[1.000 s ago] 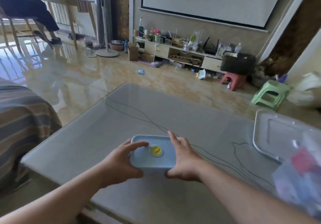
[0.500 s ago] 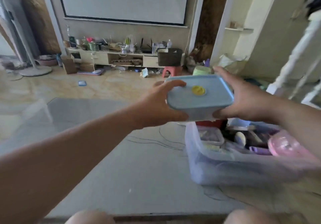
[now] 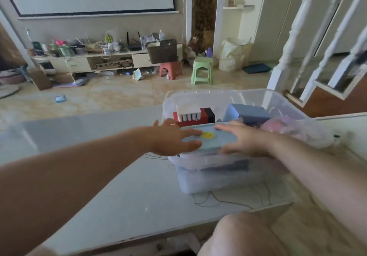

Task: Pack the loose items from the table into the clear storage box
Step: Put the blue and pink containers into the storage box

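1. Both hands are holding a small light blue plastic container with a yellow round button on its lid (image 3: 210, 139), one hand at each end.
2. The left hand (image 3: 172, 139) is gripping the left end: its fingers (image 3: 191, 132) are lying over the lid and the thumb is wrapping round the front edge.
3. The right hand (image 3: 241, 140) is gripping the right end, with its fingers curling over the lid. The underside of this hand is hidden.
4. The little container is sitting low inside the big clear plastic storage box (image 3: 200, 182), at the front. Its bottom is hidden, so what it is resting on cannot be told.
5. Behind it in the box, a red and black block (image 3: 206, 115) is showing, with a white ridged plastic piece (image 3: 187, 112) in front of it.
6. A grey-blue box (image 3: 248, 112) is lying further right, partly hidden.
7. Something pink (image 3: 278, 124) is sitting at the right side, too blurry to name.
8. The big box is standing on the pale grey glass surface (image 3: 119, 196), near its right end.
9. Thin dark lines (image 3: 208, 202) are running across the surface by the box; whether they are wires or cracks is hard to tell.
10. A bare knee (image 3: 238, 236) is poking in at the bottom, cut off by the edge.
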A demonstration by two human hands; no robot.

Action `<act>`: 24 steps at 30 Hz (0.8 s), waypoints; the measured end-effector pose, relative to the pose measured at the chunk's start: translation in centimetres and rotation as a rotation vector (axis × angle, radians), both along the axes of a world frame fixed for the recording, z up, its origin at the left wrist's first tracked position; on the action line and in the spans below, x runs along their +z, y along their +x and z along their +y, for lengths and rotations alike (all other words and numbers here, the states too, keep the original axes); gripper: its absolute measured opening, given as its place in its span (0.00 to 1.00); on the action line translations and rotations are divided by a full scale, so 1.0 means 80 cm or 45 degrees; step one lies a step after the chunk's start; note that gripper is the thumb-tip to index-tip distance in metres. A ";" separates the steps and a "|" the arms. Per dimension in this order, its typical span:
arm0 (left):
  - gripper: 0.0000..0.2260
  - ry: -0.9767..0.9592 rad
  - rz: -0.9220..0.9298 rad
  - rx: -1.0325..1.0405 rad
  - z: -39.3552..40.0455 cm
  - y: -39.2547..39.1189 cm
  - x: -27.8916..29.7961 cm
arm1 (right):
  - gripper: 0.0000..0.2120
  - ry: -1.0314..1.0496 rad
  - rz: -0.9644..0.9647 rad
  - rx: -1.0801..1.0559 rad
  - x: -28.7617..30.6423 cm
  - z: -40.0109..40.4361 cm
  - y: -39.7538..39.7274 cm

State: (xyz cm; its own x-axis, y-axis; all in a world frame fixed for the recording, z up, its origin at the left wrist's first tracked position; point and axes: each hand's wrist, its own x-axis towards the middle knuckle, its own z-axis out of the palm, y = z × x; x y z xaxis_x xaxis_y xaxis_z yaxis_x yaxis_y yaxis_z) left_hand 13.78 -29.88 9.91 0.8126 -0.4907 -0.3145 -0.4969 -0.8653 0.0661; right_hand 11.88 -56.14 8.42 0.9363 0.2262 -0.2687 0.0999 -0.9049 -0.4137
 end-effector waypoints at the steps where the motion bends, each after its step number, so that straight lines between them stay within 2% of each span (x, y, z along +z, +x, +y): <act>1: 0.26 -0.035 -0.004 0.010 0.007 -0.001 -0.003 | 0.50 -0.030 0.001 0.038 -0.001 0.001 0.000; 3: 0.23 -0.098 -0.072 0.014 0.018 -0.005 -0.009 | 0.51 -0.041 0.016 0.064 -0.003 0.002 0.000; 4: 0.22 -0.122 -0.102 0.023 0.021 -0.009 -0.013 | 0.47 -0.050 0.034 0.067 -0.006 0.001 0.001; 7: 0.27 -0.304 -0.130 0.188 0.020 -0.019 -0.023 | 0.27 -0.153 0.056 0.074 -0.005 0.006 0.002; 8: 0.33 -0.408 -0.128 0.310 0.020 -0.022 -0.028 | 0.27 -0.117 0.065 0.058 -0.005 0.007 -0.001; 10: 0.49 -0.650 -0.057 0.625 0.019 -0.024 -0.033 | 0.34 0.046 0.087 -0.016 -0.001 0.004 0.000; 11: 0.54 -0.813 0.057 0.792 0.019 -0.027 -0.036 | 0.39 0.125 0.083 -0.052 0.001 0.002 0.000; 12: 0.55 -0.982 0.201 0.933 0.018 -0.030 -0.038 | 0.44 0.138 0.074 -0.067 0.002 0.002 -0.001; 14: 0.46 -1.197 0.488 1.117 0.013 -0.035 -0.041 | 0.48 0.055 0.026 -0.073 0.006 0.006 -0.007; 15: 0.39 -1.233 0.555 1.159 0.011 -0.036 -0.041 | 0.47 0.016 0.007 -0.076 0.007 0.009 -0.011; 18: 0.23 -1.358 0.543 1.223 0.007 -0.033 -0.039 | 0.37 0.043 -0.074 -0.112 0.014 0.005 -0.019; 21: 0.13 -1.530 0.495 1.323 0.003 -0.022 -0.035 | 0.26 0.171 -0.467 -0.320 0.033 -0.031 -0.011; 23: 0.11 -1.557 0.483 1.347 -0.003 -0.014 -0.040 | 0.20 0.009 -0.629 -0.438 0.043 -0.069 0.001; 24: 0.11 -1.532 0.460 1.338 -0.007 -0.008 -0.042 | 0.19 -0.143 -0.614 -0.481 0.043 -0.092 0.007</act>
